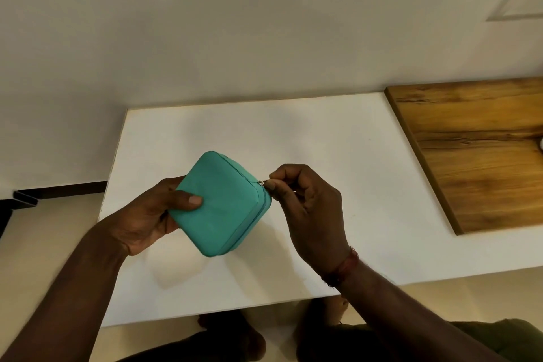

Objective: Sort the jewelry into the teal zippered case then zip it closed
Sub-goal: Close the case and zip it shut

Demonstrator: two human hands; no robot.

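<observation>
The teal zippered case [226, 209] is held up above the white table [338, 156], lid down, one corner pointing at me. My left hand [147, 214] grips its left side, thumb lying across the top face. My right hand [308, 209] pinches the small metal zipper pull [261, 183] at the case's right corner between thumb and forefinger. The zipper track runs along the right edges of the case. No jewelry shows anywhere; whatever is inside the case is hidden.
A wooden board [476, 150] lies on the table's right part, with a small white object [540, 144] at the frame's right edge. A plain wall stands behind the table. My feet show below the table's front edge.
</observation>
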